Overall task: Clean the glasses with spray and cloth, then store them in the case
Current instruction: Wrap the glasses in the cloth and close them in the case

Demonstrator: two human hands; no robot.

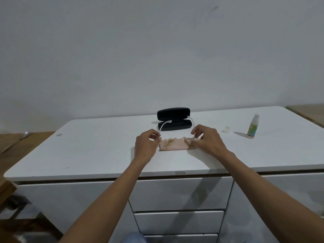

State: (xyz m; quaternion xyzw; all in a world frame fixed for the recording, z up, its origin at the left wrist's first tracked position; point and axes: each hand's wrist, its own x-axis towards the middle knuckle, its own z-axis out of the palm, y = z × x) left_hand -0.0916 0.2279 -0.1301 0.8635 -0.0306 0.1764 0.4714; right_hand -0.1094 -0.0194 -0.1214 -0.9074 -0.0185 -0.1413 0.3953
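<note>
**Glasses held by both temples above the cloth**

The left hand (147,144) and right hand (206,139) each pinch 1 clear temple of the glasses (175,137) near the hinge, so fingertips stay off the lenses. The 2 temples stretch away from the person toward the open black case (173,119), which sits just behind, likely ready for storing. The front of the frame lies low between the hands, against or just over the pinkish, stained cloth (172,145) on the white desk (98,151); I cannot tell if it touches. The spray bottle (253,126) stands well apart to the right, its cap (227,129) off beside it.
</note>
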